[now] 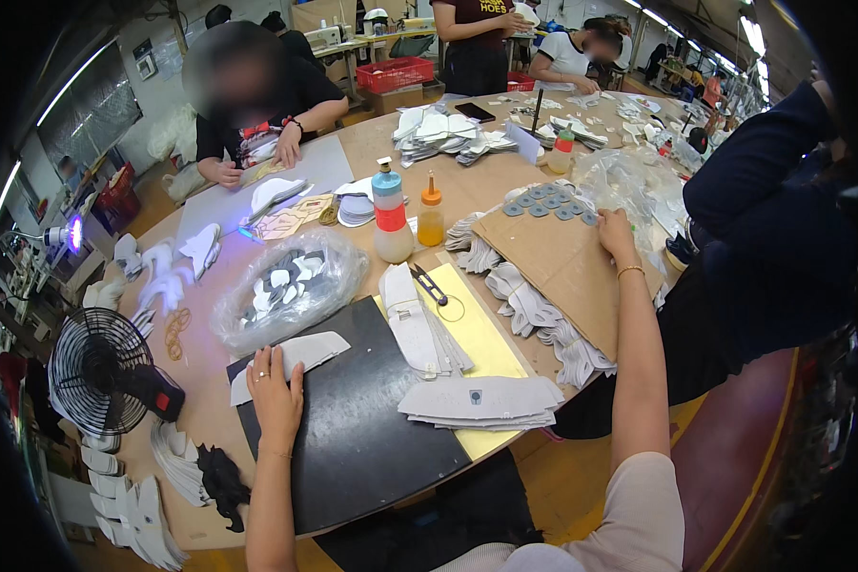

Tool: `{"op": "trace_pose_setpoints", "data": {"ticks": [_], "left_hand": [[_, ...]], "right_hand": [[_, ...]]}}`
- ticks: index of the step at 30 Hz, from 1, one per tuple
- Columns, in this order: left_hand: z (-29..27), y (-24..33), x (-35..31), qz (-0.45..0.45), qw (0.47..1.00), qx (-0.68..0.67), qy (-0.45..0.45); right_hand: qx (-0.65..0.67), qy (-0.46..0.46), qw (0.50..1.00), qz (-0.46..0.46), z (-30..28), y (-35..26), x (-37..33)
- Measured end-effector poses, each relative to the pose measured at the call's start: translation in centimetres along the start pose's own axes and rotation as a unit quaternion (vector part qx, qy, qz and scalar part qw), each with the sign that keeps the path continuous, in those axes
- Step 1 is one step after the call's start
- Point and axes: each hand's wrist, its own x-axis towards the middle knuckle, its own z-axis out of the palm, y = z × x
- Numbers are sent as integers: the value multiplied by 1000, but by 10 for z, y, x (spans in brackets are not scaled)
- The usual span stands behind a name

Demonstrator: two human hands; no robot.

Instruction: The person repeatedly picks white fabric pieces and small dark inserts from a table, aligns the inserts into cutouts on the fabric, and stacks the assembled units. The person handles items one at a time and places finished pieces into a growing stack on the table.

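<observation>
My left hand [275, 393] lies flat, fingers stretched out, on the left end of a white curved fabric piece [316, 351] on a black mat [362, 429]. My right hand [616, 236] reaches to a brown cardboard sheet [553, 272]. Its fingertips are pressed together at a small grey-blue patch [589, 218] on the edge of a group of several similar patches [541, 203]. To the right of the mat is a stack of white curved pieces [481, 400], the top one bearing a dark patch. Another white stack [415, 324] lies beyond it, beside purple thread snips [429, 284].
Behind the mat stand a blue-capped bottle [389, 214], an orange-tipped bottle [431, 217] and a plastic bag of cut pieces [291, 286]. A black fan [105, 372] is at the left. Bundled white pieces [524, 300] lie under the cardboard. A co-worker [257, 114] sits across the table.
</observation>
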Motion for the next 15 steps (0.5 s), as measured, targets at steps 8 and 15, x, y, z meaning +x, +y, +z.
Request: {"op": "trace_pose_setpoints", "data": {"ticks": [8,15], "left_hand": [[-5,2,-3,0,1000,5,25],[-13,8,-2,-10,999,5,30]], "right_hand": [[23,-44,999,2,6,0,2],[111,-6,993,24,18,11,12]]}}
